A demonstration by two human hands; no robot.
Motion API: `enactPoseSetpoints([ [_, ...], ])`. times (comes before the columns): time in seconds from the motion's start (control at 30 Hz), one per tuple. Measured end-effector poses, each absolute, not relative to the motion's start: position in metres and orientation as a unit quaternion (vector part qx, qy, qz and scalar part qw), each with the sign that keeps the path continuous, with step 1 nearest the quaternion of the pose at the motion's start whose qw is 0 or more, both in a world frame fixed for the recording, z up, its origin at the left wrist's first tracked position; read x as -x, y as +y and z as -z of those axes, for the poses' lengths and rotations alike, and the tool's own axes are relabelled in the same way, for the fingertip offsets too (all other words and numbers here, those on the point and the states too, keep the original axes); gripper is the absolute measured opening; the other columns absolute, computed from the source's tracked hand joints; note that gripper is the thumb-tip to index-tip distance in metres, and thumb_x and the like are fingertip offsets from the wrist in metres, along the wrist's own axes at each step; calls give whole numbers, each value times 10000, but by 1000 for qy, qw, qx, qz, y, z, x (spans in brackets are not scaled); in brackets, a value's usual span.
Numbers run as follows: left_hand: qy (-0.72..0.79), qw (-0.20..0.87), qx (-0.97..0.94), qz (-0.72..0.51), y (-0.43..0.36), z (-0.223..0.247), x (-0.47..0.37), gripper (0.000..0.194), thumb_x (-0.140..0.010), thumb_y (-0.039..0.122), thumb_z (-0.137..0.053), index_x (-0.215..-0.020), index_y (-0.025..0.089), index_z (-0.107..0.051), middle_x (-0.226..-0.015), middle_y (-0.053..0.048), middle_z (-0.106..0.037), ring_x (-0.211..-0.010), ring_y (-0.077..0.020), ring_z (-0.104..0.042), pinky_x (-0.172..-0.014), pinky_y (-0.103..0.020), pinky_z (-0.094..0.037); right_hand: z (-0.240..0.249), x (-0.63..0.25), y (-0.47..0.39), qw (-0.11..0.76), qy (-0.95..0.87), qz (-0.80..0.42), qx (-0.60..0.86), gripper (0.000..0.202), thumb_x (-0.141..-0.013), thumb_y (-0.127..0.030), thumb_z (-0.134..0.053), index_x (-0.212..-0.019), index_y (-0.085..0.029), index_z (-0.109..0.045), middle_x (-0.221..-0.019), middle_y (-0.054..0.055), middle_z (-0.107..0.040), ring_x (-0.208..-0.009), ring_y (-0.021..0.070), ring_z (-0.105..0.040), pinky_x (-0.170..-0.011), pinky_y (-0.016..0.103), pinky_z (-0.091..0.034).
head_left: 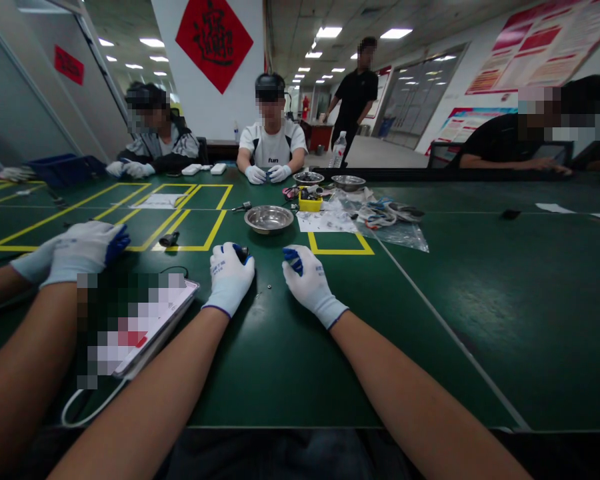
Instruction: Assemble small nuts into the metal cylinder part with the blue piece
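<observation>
My left hand (231, 279), in a white glove with blue fingertips, is closed around a dark round part (242, 253); only its end shows past the fingers. To its right, my right hand (306, 279), gloved alike, has its fingers curled inward just above the table. Whatever those fingers hold, if anything, is hidden. A small metal ring or nut (269, 287) lies on the green table (290, 373) between my hands. Beyond them stands a shallow metal bowl (269, 228). A dark fitting (169, 240) rests to the left, near yellow tape lines.
At my left are a co-worker's gloved hands (85, 248) and a phone-like device (173, 310) with a white cable. A yellow box (310, 204), paper (327, 223) and bagged cables (390, 213) lie farther back. Another person's gloved hands (267, 175) rest across the table.
</observation>
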State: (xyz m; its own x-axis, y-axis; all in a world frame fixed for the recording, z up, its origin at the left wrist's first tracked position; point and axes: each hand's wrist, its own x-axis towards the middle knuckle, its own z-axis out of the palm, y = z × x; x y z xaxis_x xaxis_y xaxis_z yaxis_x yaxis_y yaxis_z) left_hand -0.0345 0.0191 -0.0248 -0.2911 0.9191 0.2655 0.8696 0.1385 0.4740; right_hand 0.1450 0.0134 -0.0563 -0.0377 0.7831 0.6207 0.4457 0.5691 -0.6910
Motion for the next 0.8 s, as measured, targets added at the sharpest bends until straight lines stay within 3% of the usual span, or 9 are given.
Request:
enactPoseSetpoints([
  [0.27, 749, 18, -645, -150, 12, 17, 25, 499, -925, 475, -593, -1290, 141, -660, -1405, -274, -582, -1329, -462, -522, -1064, -564, -457, 54, -144, 14, 529, -708, -164, 439, 223, -884, -244, -600, -1093, -200, -665, -1031, 101, -715, -938, 242, -708, -872, 405, -619],
  [0.57, 762, -2, -639, -102, 25, 20, 19, 634, -971, 557, -511, -1468, 175, -604, -1517, -222, -550, -1400, -411, -492, -1166, -522, -391, 55, -144, 17, 517, -703, -171, 458, 188, -880, -244, -599, -1042, -206, -688, -1020, 91, -735, -932, 231, -714, -888, 379, -609],
  [0.8, 772, 0, -628, -99, 44, 19, 17, 670, -971, 578, -467, -1485, 164, -584, -1542, -240, -519, -1433, -427, -461, -1204, -582, -332, 54, -144, 17, 511, -696, -185, 469, 171, -883, -253, -602, -1016, -203, -698, -1027, 94, -743, -953, 237, -720, -925, 390, -603],
])
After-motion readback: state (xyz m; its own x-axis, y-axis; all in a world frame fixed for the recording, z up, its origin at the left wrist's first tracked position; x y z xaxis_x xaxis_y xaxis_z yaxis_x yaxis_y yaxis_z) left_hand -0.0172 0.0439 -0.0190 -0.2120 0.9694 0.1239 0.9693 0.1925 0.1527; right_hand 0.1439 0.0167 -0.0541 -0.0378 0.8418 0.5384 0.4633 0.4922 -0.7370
